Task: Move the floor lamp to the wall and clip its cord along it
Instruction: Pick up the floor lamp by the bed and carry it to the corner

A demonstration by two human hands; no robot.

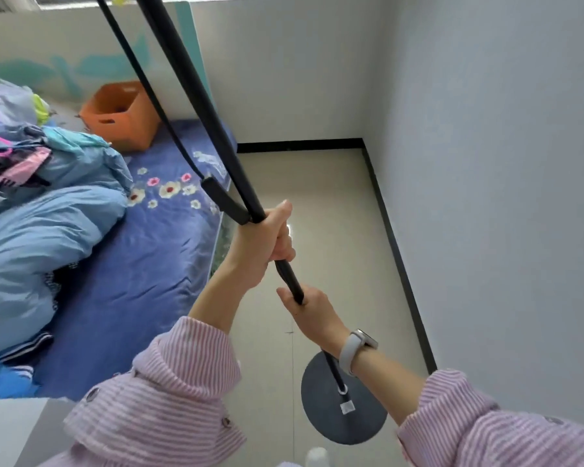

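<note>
Both hands are wrapped around the black pole of the floor lamp, so I have it gripped in two places. My left hand is the higher one, fingers curled tight round the pole just below a black switch box that hangs on the cord. My right hand is closed on the pole lower down, a short stretch of bare pole showing between the two; a pale watch sits on that wrist. Both sleeves are pink with white stripes. The pole leans, its top running out of view at the upper left and its round dark base low at the bottom of the view, over the beige tiled floor; I cannot tell whether the base touches the floor. The cord runs beside the pole from the top edge down to the switch box. On my left is a bed with a blue flowered sheet, a light blue quilt heaped on it and an orange box near the headboard. On my right stands a pale wall with a black skirting strip along its foot, well apart from the base.
</note>
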